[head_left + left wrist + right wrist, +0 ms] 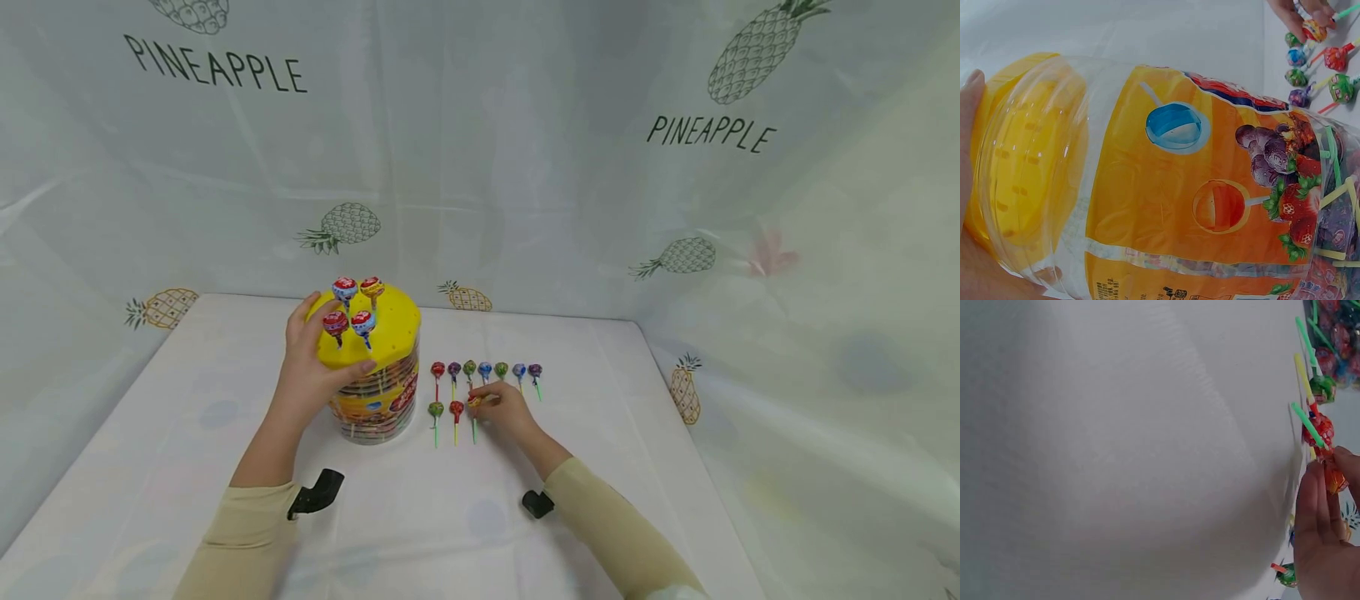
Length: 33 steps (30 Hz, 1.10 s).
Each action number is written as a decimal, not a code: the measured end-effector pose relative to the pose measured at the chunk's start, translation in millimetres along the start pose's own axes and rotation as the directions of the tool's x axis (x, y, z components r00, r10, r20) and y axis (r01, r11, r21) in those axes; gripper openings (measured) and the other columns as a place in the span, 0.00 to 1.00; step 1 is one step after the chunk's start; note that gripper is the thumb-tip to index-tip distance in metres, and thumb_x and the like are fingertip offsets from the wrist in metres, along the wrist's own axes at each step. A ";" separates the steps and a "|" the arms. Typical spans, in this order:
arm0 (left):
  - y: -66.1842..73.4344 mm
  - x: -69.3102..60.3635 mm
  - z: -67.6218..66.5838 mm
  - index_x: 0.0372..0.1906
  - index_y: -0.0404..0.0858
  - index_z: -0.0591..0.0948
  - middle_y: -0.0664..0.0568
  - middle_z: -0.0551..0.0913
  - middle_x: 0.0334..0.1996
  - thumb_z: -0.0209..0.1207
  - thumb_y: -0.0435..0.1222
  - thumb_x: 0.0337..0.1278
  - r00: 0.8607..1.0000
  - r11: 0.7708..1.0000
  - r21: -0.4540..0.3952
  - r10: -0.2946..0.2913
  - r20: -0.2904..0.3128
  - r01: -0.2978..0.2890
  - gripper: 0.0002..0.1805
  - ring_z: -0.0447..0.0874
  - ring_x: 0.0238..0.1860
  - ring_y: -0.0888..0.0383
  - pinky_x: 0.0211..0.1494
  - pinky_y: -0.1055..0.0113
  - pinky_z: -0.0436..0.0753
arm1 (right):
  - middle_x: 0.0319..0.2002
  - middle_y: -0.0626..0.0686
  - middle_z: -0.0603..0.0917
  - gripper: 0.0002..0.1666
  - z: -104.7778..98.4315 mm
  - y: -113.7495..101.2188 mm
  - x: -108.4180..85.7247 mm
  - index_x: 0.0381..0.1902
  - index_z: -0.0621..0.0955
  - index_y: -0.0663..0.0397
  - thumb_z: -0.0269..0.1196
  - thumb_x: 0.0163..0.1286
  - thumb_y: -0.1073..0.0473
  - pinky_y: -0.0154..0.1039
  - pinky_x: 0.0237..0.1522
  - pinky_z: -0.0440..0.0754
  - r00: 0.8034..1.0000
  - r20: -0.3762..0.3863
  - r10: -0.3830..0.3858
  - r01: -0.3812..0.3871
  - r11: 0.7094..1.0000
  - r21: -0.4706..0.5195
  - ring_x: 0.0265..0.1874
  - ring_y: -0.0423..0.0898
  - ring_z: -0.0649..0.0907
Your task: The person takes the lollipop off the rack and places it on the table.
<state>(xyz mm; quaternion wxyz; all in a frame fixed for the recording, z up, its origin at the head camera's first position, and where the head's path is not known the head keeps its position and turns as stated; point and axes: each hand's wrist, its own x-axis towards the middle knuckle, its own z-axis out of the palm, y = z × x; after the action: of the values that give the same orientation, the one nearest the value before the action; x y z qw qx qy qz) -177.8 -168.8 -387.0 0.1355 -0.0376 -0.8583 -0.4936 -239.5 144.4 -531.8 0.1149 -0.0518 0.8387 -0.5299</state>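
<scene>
In the head view, my left hand (311, 362) grips the yellow lid (397, 321) of a clear lollipop jar (371, 408), thumb at the front and fingers on the far side. Several wrapped lollipops (363, 323) stand upright in the lid. On the white table, my right hand (504, 410) pinches a red-and-yellow lollipop (1335, 478) by its head, its green stick pointing away from the palm in the right wrist view. That lollipop is low over the table, at the right end of the front row. The left wrist view shows the jar's orange fruit label (1141, 181).
Beyond the right hand lies a back row of several lollipops, from a red one (438, 369) to a purple one (535, 370). A green lollipop (436, 410) and a red one (457, 408) lie in front. A pineapple-print curtain (525, 208) hangs behind the table (600, 400).
</scene>
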 end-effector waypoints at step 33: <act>0.6 -5.3 3.4 0.75 0.46 0.59 0.52 0.39 0.77 0.74 0.41 0.46 0.999 1.000 0.007 -0.016 -0.033 0.017 0.51 0.50 0.71 0.36 0.64 0.34 0.65 | 0.40 0.51 0.79 0.12 10.0 -2.3 -3.1 0.44 0.87 0.55 0.70 0.61 0.65 0.37 0.32 0.77 0.999 -0.051 -0.018 0.006 0.978 -0.209 0.34 0.45 0.77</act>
<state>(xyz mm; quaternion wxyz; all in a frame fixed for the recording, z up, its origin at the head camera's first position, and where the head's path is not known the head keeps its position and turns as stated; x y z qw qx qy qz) -173.3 -165.2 -389.6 0.1457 -0.0218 -0.8581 -0.4919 -234.1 135.3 -533.5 0.0834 -0.0546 0.8922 -0.4406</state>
